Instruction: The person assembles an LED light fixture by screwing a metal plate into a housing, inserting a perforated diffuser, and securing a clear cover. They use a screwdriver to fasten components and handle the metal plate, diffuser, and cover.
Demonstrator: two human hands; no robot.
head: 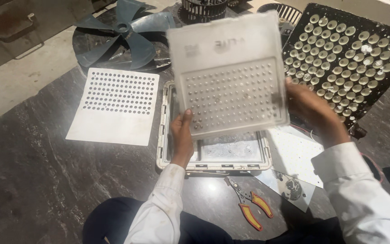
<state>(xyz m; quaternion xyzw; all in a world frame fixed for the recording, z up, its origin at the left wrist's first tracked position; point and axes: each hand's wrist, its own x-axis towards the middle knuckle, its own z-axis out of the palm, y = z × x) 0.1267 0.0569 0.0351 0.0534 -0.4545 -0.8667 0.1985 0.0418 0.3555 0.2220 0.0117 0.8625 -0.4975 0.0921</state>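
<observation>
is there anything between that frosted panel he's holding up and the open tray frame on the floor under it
Nothing visible does. Both the left hand and the right hand grip the frosted dotted panel by its edges, above the open rectangular frame. The part of the frame that shows looks bare; the panel hides the rest. The pliers lie outside it.

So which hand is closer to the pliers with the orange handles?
Left. The left hand grips the translucent cover almost straight above the pliers; the right hand holds its far edge.
</observation>
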